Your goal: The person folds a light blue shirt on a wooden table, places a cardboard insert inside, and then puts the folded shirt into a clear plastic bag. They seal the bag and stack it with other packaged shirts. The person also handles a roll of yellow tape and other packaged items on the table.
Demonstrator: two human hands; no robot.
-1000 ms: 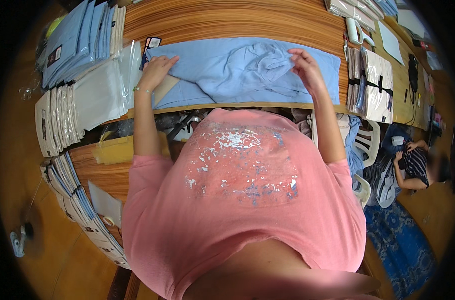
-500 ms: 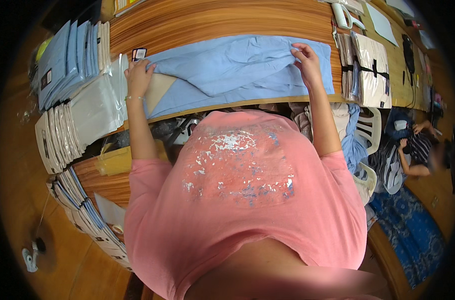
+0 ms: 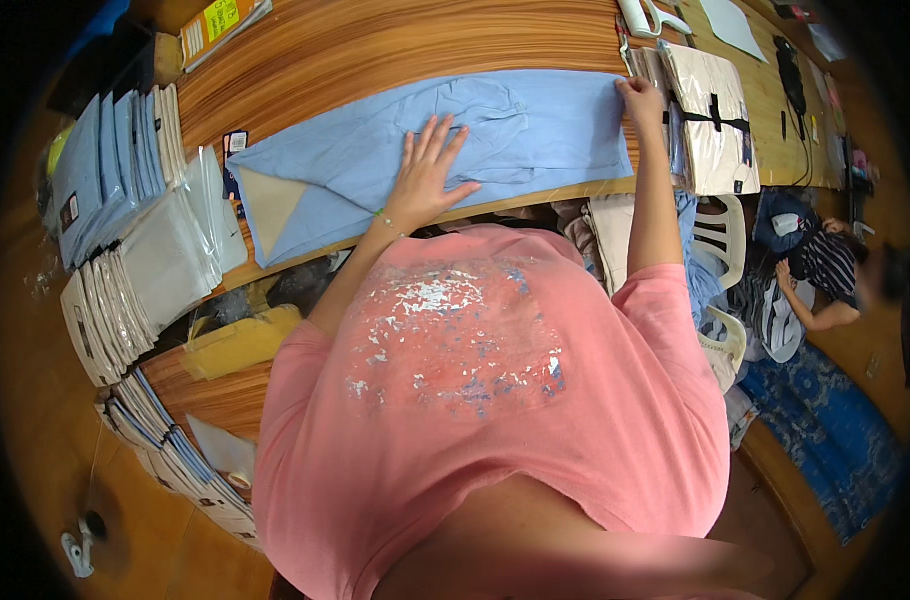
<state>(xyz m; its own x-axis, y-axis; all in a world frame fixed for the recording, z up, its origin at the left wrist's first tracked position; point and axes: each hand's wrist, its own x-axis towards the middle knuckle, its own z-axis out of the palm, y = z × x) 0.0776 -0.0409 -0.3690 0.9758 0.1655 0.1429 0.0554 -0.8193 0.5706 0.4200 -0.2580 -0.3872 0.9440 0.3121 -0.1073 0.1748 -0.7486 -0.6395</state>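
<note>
A pair of light blue trousers (image 3: pixel 355 135) lies lengthwise along the front of the wooden table, rumpled in the middle. At its left end a beige lining patch (image 3: pixel 271 215) shows, and a dark hang tag (image 3: pixel 235 148) sticks out beyond the edge. My left hand (image 3: pixel 430 178) presses flat on the middle of the cloth, fingers spread. At the far right end, my right hand (image 3: pixel 643 103) is closed on the trousers' edge, thumb and fingers pinching its upper corner.
Packed blue garments (image 3: pixel 110 165) and clear plastic bags (image 3: pixel 180 240) stand at the left. Bagged beige garments (image 3: pixel 715 120) sit close to my right hand, below a white handled tool (image 3: pixel 655 18). A white plastic chair (image 3: pixel 720 240) and a seated person (image 3: pixel 825 265) are at the right.
My left hand has left the trousers' left end and now lies flat on their middle. My right hand has moved to the right end and pinches the edge there.
</note>
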